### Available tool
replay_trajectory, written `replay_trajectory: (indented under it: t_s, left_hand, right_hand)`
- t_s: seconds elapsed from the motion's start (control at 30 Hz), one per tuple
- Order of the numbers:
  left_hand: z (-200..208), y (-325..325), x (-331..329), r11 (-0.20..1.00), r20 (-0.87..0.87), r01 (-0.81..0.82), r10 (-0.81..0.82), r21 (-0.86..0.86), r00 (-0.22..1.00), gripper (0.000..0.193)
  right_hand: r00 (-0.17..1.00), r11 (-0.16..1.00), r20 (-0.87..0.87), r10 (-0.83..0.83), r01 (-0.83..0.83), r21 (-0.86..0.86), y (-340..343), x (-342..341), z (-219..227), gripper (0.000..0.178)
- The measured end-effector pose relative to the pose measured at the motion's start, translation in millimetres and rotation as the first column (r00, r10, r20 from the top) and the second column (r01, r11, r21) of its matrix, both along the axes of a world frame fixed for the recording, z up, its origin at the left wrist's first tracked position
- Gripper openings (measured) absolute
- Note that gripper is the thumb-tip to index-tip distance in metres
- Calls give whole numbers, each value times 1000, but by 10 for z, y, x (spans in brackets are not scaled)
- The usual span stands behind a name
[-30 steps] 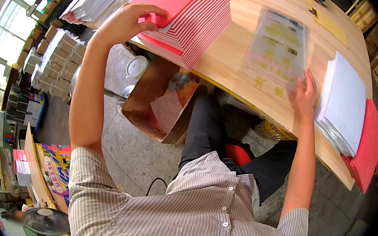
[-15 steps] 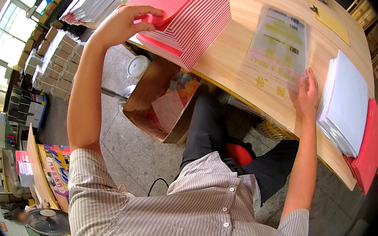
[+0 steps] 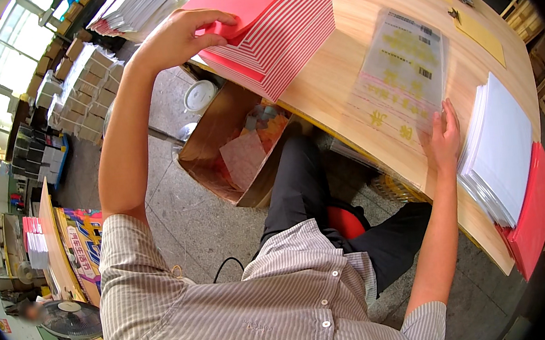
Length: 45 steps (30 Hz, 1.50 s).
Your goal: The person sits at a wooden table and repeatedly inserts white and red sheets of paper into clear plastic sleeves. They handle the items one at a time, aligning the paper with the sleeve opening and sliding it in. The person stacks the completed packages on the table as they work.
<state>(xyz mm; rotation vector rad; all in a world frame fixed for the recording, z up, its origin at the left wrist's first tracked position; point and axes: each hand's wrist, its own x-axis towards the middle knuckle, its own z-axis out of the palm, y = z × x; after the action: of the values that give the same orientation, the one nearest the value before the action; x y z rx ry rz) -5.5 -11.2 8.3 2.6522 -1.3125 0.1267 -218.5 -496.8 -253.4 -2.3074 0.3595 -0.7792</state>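
Left hand: at 11 o'clock, fingers curled over the top sheet of the red envelope stack, grip closed on that sheet's near edge, lifting it slightly.
Right hand: at 3 o'clock, flat and open on the desk, fingertips pressing the lower edge of the clear printed sleeve.
Change: over the last second both hands have barely moved; the sleeve now looks sharper, apparently settled.
Meaning: the top red sheet seems about to come free.
Nearby: white paper pile at 3 o'clock; open cardboard box below the desk.
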Motion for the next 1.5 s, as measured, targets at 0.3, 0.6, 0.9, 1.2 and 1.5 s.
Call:
replay_trajectory:
  t_s: [0.3, 0.6, 0.9, 1.2, 1.5]
  left_hand:
    - [-30, 12, -26, 1000, 64, 28, -27, -4, 998, 42]
    - [-43, 1, -50, 996, 65, 69, -65, -52, 996, 40]
    - [-83, 36, -11, 996, 102, 84, -80, -39, 992, 38]
    - [-100, 43, -30, 993, 133, 111, -105, -45, 986, 38]
    - [-113, 41, -62, 994, 166, 98, -89, -44, 982, 37]
  right_hand:
    - [1000, 1000, 1, -7, 7, -16, -19, -1, -14, 50]
    - [1000, 1000, -9, -11, 11, 10, -1, -11, -1, 50]
    - [1000, 1000, -5, -13, 14, 15, 10, -11, 1, 49]
    - [1000, 1000, -12, -12, 11, -1, 8, -12, 8, 50]
    - [1000, 1000, -12, -16, 16, 6, 7, -13, 4, 49]
